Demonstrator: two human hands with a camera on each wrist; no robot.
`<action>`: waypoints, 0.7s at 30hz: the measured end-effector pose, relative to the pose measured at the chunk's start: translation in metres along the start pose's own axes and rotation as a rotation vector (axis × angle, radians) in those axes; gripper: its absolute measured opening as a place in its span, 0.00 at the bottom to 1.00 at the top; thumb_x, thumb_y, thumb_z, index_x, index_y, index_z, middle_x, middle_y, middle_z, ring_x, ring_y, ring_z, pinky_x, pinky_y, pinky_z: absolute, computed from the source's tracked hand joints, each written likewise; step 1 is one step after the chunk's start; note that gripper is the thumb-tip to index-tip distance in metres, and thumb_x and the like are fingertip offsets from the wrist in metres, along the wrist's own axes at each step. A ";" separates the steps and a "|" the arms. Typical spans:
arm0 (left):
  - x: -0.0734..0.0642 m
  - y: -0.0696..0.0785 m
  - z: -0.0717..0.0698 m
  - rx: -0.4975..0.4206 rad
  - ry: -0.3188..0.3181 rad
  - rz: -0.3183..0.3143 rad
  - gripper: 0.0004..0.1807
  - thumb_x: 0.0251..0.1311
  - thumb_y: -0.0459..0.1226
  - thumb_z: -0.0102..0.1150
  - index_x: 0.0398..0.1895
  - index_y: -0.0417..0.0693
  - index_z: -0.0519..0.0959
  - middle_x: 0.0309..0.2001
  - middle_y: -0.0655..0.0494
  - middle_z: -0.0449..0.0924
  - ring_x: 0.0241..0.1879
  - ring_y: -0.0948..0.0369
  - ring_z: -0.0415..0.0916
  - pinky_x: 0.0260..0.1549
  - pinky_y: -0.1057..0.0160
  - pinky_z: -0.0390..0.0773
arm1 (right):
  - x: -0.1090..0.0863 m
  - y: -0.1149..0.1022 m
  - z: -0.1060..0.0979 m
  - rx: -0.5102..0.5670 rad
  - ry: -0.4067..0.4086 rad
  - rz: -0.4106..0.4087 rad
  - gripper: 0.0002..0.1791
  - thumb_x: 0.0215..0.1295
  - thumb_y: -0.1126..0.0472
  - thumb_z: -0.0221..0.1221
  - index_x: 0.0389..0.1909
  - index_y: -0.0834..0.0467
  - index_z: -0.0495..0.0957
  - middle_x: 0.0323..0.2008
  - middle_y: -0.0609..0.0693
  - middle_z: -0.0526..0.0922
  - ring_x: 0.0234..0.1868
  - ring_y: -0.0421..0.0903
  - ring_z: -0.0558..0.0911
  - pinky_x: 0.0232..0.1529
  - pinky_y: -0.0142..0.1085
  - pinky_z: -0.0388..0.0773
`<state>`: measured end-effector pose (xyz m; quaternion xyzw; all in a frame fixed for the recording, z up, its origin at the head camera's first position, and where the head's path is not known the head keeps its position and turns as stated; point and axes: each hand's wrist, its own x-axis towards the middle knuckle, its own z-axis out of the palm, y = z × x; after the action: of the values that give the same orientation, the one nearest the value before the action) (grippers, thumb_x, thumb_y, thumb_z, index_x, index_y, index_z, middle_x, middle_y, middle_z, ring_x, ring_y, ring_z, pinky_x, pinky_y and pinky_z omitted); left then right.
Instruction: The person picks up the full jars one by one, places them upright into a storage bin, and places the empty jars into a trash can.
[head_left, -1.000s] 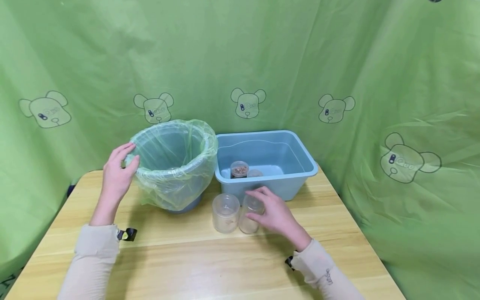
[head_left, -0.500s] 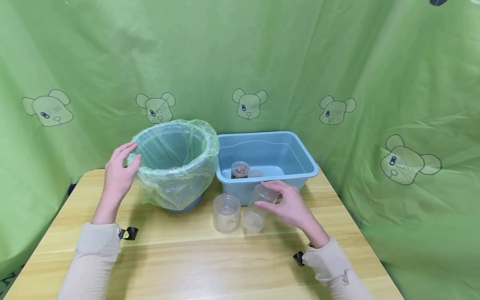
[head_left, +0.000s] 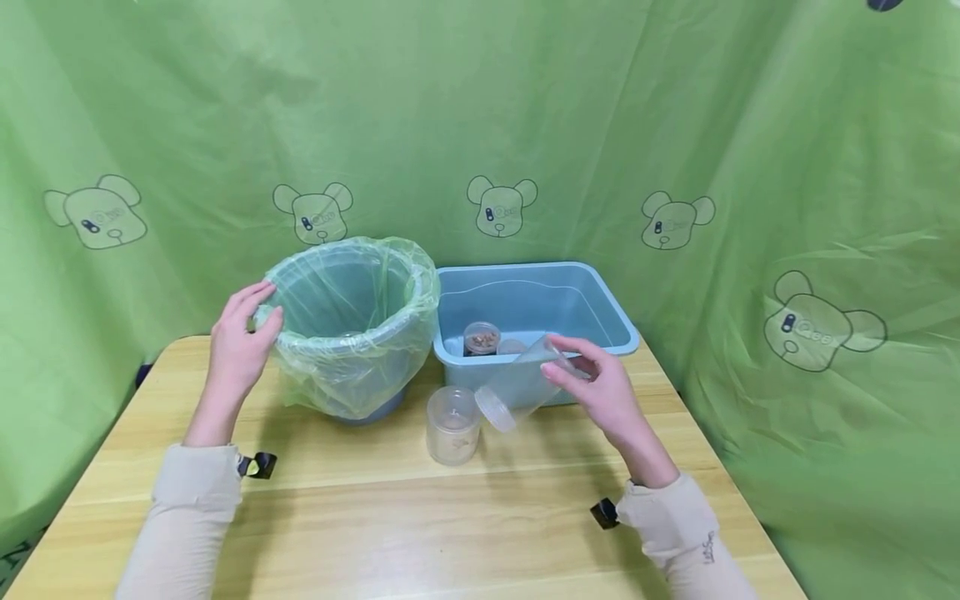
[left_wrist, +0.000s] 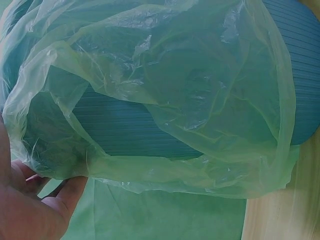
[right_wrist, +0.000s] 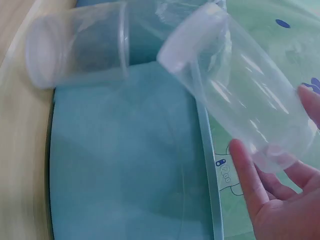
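My right hand (head_left: 603, 387) grips a clear plastic jar (head_left: 528, 379) by one end. The jar slants in front of the blue tub, its whitish lid end (right_wrist: 195, 37) pointing down and left, and it looks see-through. A second clear plastic jar (head_left: 453, 427) stands upright on the table beside it. At the left, my left hand (head_left: 242, 342) holds the rim of a blue trash bin lined with a thin green bag (head_left: 352, 375). In the left wrist view the fingers (left_wrist: 70, 195) are at the bag's edge, partly hidden by it.
A blue rectangular tub (head_left: 615, 329) sits right of the bin, at the table's back. In it are a small clear cup with brown bits (head_left: 482, 339) and another clear container (head_left: 512, 346). A green curtain hangs behind the wooden table (head_left: 360, 533).
My right hand has lifted the jar off the table and tipped it, moving right and up until its lid end points down-left. The left hand stays at the bin's rim.
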<state>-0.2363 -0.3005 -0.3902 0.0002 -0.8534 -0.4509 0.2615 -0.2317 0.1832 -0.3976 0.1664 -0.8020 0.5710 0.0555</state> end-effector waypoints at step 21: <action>0.001 -0.002 0.002 -0.004 0.016 0.002 0.26 0.73 0.39 0.57 0.72 0.42 0.73 0.76 0.46 0.67 0.75 0.41 0.62 0.75 0.33 0.57 | 0.032 -0.027 0.029 0.497 0.101 -0.071 0.28 0.78 0.63 0.55 0.74 0.64 0.63 0.64 0.56 0.71 0.50 0.47 0.86 0.52 0.41 0.87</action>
<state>-0.2383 -0.3001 -0.3926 0.0025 -0.8505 -0.4524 0.2685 -0.2497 0.1418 -0.3743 0.1742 -0.6269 0.7559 0.0729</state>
